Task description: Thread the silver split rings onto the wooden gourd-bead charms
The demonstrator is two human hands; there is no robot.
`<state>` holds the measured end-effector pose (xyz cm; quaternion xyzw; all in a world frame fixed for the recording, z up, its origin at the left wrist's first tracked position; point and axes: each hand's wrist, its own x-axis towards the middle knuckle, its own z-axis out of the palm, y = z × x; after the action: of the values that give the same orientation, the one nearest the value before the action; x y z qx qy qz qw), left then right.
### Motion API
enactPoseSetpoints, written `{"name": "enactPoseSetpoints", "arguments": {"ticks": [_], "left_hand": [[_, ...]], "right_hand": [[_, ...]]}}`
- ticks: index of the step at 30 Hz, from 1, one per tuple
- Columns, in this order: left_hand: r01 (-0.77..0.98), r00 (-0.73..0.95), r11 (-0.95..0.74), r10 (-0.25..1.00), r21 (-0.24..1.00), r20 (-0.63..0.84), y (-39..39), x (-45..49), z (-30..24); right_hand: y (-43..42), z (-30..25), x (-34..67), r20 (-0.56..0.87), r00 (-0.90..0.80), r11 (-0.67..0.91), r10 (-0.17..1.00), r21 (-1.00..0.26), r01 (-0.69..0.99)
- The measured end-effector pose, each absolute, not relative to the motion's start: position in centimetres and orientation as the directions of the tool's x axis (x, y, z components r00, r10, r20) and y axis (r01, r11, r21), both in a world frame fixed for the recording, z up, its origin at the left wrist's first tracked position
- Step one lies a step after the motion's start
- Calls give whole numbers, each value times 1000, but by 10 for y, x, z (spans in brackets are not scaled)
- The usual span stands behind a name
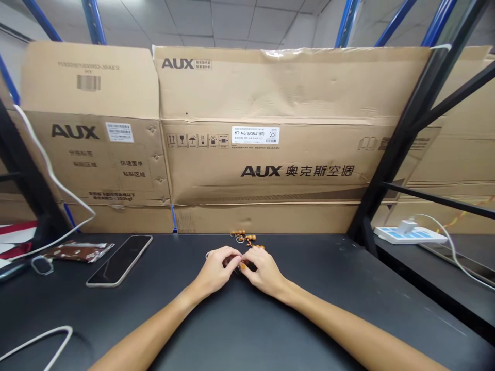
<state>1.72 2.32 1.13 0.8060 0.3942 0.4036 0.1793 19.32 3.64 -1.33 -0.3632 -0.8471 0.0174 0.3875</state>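
My left hand and my right hand meet at the fingertips over the middle of the black table, both closed in a pinch. A small orange-brown bead shows at the fingertips of my right hand. Something dark and thin shows beneath the fingertips; its kind is hidden. What my left fingers hold, I cannot make out. Just beyond the hands lie several orange-brown beaded charms with metal rings. Part of a pale ring shows beside my left hand.
A phone lies left of my hands, near a brown wrapped packet and glasses. A white cable curls at the front left. Cardboard boxes stand behind the table. At right are a black frame post and power strip.
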Motion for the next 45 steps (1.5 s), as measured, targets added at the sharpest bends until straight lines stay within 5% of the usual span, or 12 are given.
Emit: {"name": "enactPoseSetpoints", "arguments": {"ticks": [9,17,28,36,45], "left_hand": [[436,448,-660,748,612,489,26,15,7],[415,461,-652,752,634,471,26,16,5],[272,368,-501,843,822,392,31,12,5],[171,409,-368,870,914,274,35,13,1],[169,403,-336,882,927,246,34,15,2]], "right_hand": [[37,-4,194,571,-309,644,760,-601,474],[35,-4,195,532,-335,628,778,-675,386],[35,-9,195,699,-438,800,565,-334,498],[30,-7,197,720,-542,785,433,-6,620],[29,-8,195,712,-571,732,409,118,671]]}}
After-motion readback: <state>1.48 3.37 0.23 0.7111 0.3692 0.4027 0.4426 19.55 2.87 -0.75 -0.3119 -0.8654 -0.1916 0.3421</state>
